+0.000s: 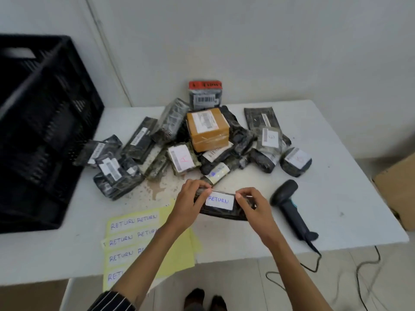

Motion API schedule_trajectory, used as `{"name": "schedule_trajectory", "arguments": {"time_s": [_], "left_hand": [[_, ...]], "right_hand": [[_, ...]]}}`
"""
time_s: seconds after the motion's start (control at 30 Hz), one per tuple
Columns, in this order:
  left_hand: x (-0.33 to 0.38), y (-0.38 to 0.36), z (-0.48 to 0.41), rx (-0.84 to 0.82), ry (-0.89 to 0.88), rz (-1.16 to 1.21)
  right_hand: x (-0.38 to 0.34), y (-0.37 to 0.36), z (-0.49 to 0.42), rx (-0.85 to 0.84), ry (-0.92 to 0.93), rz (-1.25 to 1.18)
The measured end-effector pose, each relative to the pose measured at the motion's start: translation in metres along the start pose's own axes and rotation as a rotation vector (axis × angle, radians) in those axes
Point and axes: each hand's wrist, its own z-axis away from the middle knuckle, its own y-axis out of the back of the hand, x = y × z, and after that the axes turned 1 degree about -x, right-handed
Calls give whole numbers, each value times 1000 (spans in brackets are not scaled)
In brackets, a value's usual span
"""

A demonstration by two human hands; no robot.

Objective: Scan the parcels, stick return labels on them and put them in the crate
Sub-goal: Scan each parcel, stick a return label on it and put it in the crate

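Shoes (205, 298) at 6 o'clock, then both forearms reaching up to a black poly-wrapped parcel (224, 213) held just above the worktop (336, 198), centre-front. Left hand (190, 199) pinches its left end; right hand (252, 204) presses the RETURN label (219, 201) w/ fingertips. Looks light, soft, slick film, so grip by both ends, not the middle. Label sheets (132, 239) at 7, barcode scanner (289, 205) at 3, parcel pile (190, 144) at 12, black crate (40, 122) at 10.

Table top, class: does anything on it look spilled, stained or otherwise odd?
Yes. A brownish, speckled stain marks the white table just in front of the parcel pile, left of the left hand. It looks like a dried spill.
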Motion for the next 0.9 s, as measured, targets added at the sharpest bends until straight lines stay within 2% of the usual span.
{"name": "schedule_trajectory", "arguments": {"time_s": [0.17, 0.33, 0.6, 0.77, 0.9], "left_hand": [[40, 68, 15, 172, -16, 122], [66, 134, 32, 357, -48, 157], [54, 265, 51, 527, -122, 121], [23, 375, 57, 629, -121, -183], [-19, 463, 46, 613, -26, -430]], "right_hand": [[-71, 2, 2, -416, -13, -175], [-140, -27, -4, -657, 13, -227], [-229, -122, -18, -661, 69, -376], [-293, -206, -44, -643, 52, -494], [-352, -282, -77, -596, 20, -441]]}}
